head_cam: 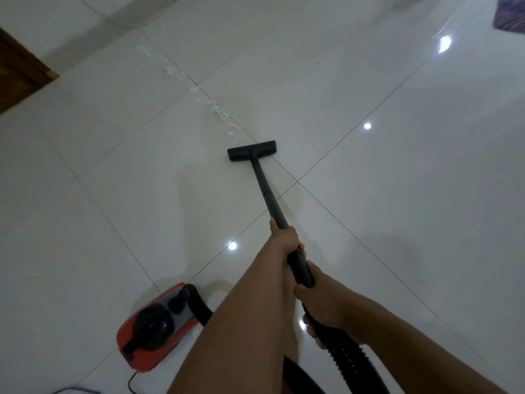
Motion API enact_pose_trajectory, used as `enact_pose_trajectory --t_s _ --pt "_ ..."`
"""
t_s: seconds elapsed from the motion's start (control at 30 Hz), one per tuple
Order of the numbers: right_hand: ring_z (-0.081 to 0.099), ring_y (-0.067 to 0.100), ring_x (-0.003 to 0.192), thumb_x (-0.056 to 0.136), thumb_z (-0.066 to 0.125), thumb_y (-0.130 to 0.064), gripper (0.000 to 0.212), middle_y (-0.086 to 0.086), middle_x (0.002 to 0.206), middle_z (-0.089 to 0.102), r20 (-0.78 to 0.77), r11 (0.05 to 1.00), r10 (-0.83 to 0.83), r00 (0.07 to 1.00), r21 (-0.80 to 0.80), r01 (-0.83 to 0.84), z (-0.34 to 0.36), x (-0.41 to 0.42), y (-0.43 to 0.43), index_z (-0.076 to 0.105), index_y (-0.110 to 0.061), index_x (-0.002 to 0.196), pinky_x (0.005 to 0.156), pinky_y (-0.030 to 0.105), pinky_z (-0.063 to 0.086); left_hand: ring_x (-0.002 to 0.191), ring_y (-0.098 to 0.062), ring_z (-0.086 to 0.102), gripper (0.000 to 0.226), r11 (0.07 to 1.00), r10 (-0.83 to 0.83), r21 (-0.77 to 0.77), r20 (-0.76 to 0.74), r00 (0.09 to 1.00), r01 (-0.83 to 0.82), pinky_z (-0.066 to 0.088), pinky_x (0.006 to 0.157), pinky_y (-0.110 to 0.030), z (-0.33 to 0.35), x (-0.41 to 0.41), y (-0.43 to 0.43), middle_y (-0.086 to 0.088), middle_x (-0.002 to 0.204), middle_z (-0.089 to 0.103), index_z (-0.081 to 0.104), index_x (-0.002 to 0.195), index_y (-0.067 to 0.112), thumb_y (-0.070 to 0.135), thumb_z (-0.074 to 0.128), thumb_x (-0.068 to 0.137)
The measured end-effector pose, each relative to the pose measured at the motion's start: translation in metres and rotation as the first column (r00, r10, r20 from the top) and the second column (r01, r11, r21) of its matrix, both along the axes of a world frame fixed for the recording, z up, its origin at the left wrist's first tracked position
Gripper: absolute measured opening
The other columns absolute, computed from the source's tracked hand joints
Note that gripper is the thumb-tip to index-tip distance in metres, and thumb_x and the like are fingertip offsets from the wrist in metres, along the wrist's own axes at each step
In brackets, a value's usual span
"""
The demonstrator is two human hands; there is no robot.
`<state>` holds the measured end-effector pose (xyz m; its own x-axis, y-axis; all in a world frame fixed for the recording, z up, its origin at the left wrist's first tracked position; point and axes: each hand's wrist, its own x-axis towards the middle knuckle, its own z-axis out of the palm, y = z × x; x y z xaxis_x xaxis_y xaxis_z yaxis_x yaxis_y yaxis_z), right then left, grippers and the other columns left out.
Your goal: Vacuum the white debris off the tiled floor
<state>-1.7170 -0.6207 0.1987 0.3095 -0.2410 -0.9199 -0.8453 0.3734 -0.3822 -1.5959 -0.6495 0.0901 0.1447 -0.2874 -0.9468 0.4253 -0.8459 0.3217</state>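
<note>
Both hands are on the one black wand (265, 191), and I can see them clearly. The left hand (285, 237) is out ahead on a long, nearly straight arm, its fingers clenched round the tube. The right hand (324, 302) sits just behind it, nearer me. Its fingers are wrapped tight where the wand meets the single ribbed hose (345, 359).

The wand runs down to one floor head (251, 150), lying flat on the tiled floor (397, 223) with its right end over a grout line. The white debris (216, 109) starts just past the floor head's left end, not touching it. From there it strings away along that grout line toward a brown wooden panel (20, 72). The scraps are too blurred for me to count.

There is one red-and-black canister (156, 325), well back from the floor head beside my left forearm.
</note>
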Motion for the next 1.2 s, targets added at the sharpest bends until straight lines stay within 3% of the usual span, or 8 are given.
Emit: enact_pose_trajectory --t_s 0.13,0.23,0.37,0.43,0.63,0.8,1.0,1.2 --pt "0.053 0.021 0.072 0.106 0.047 -0.019 0.051 0.009 0.082 0.056 0.000 0.999 0.041 0.999 -0.016 -0.041 0.012 0.006 -0.023 0.030 -0.022 0.154 0.071 0.032 0.048 0.054 -0.016 0.052 0.072 0.999 0.038 0.008 -0.028 0.999 -0.038 0.053 0.061 -0.033 0.013 0.004 -0.017 -0.008 0.063 0.053 -0.008 0.159 0.050 0.023 0.036 0.109" --pt "0.056 0.021 0.072 0.106 0.047 -0.023 0.052 0.009 0.085 0.058 0.000 0.998 0.055 0.998 -0.017 -0.055 0.002 0.016 -0.040 0.028 -0.022 0.154 0.071 0.032 0.049 0.053 -0.016 0.052 0.072 0.998 0.058 0.009 -0.024 0.998 -0.058 0.054 0.059 -0.033 0.006 0.017 -0.035 -0.008 0.065 0.053 -0.010 0.159 0.051 0.023 0.035 0.110" --pt "0.055 0.015 0.045 0.108 0.047 -0.020 0.053 0.010 0.071 0.059 0.020 0.997 -0.023 1.000 0.080 0.022 -0.014 0.032 -0.068 0.024 -0.028 0.155 0.047 0.027 0.049 0.053 -0.015 0.054 0.070 0.998 0.068 0.001 0.010 0.998 -0.068 0.055 0.056 -0.033 -0.011 0.035 -0.059 -0.009 0.066 0.054 -0.008 0.159 0.050 0.025 0.035 0.110" --pt "0.053 0.013 0.041 0.109 0.046 -0.020 0.056 0.011 0.071 0.059 0.024 0.996 -0.025 0.999 0.088 0.023 -0.018 0.039 -0.081 0.020 -0.032 0.156 0.042 0.024 0.047 0.052 -0.015 0.053 0.070 0.996 0.088 0.001 0.020 0.996 -0.088 0.057 0.060 -0.034 -0.017 0.044 -0.071 -0.008 0.065 0.054 -0.008 0.159 0.051 0.026 0.035 0.111" --pt "0.055 0.014 0.046 0.109 0.046 -0.023 0.064 0.011 0.075 0.060 0.026 0.998 0.013 1.000 0.054 -0.014 -0.030 0.054 -0.110 0.011 -0.038 0.161 0.043 0.024 0.048 0.054 -0.015 0.054 0.070 0.993 0.119 -0.018 0.030 0.992 -0.119 0.054 0.047 -0.027 -0.027 0.062 -0.098 -0.010 0.069 0.054 -0.010 0.158 0.051 0.027 0.035 0.111" --pt "0.056 0.013 0.044 0.108 0.048 -0.025 0.064 0.011 0.074 0.060 0.024 0.997 0.018 1.000 0.072 -0.019 -0.039 0.056 -0.124 0.012 -0.040 0.159 0.045 0.025 0.050 0.058 -0.017 0.056 0.072 0.991 0.137 -0.012 0.029 0.990 -0.137 0.055 0.052 -0.030 -0.035 0.065 -0.110 -0.012 0.079 0.057 -0.011 0.157 0.053 0.027 0.036 0.110" --pt "0.057 0.017 0.052 0.107 0.047 -0.022 0.062 0.011 0.077 0.061 0.069 0.995 0.073 0.995 0.066 -0.078 -0.040 0.058 -0.145 0.014 -0.038 0.158 0.052 0.031 0.053 0.056 -0.015 0.053 0.070 0.974 0.226 0.011 0.026 0.974 -0.226 0.055 0.053 -0.030 -0.035 0.069 -0.129 -0.009 0.077 0.054 -0.006 0.158 0.055 0.028 0.039 0.110" --pt "0.058 0.015 0.047 0.107 0.048 -0.021 0.055 0.012 0.076 0.060 0.080 0.989 0.022 0.997 0.145 -0.034 -0.021 0.038 -0.170 0.023 -0.039 0.152 0.048 0.030 0.053 0.055 -0.016 0.055 0.071 0.980 0.190 0.054 0.057 0.980 -0.194 0.057 0.062 -0.034 -0.022 0.050 -0.149 -0.012 0.071 0.057 -0.006 0.159 0.052 0.026 0.039 0.110"
